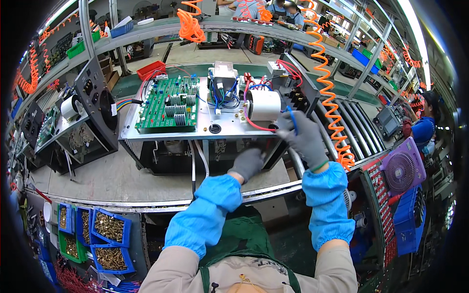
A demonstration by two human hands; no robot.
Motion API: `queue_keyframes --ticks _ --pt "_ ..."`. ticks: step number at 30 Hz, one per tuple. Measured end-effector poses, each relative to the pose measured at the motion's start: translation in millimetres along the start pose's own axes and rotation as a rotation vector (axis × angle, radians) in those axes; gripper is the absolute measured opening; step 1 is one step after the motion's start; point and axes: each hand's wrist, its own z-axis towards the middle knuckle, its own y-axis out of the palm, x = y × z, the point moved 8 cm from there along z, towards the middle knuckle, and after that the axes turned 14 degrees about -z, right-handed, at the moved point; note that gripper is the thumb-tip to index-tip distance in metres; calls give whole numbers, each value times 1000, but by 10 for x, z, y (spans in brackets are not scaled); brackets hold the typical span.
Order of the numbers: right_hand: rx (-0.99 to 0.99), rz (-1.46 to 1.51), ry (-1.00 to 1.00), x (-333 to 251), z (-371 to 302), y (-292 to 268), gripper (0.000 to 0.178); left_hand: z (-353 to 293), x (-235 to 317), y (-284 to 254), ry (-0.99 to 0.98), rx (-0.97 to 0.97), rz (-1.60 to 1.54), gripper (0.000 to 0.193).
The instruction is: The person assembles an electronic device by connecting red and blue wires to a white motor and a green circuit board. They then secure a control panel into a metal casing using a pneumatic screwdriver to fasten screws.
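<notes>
One gloved right hand (pixel 309 140) is at the blue cable (pixel 293 119) right of the frame's centre, the blurred left hand (pixel 248 163) hangs lower, I cannot tell whether either grips anything, and a hasty tug could snag the neighbouring red cable (pixel 259 127) and strain its end

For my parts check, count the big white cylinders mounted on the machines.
2 visible: one white cylinder on the middle machine, near the right hand; another white cylinder on the machine to its left. Others may be hidden.
</notes>
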Motion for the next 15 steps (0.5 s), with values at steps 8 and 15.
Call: queue_keyframes --ticks 8,15 --pt "43 508 144 -36 -11 -266 13 -172 260 -90 113 -246 -122 37" --pt "-99 219 136 250 4 231 13 -9 88 -122 -143 -15 -493 47"
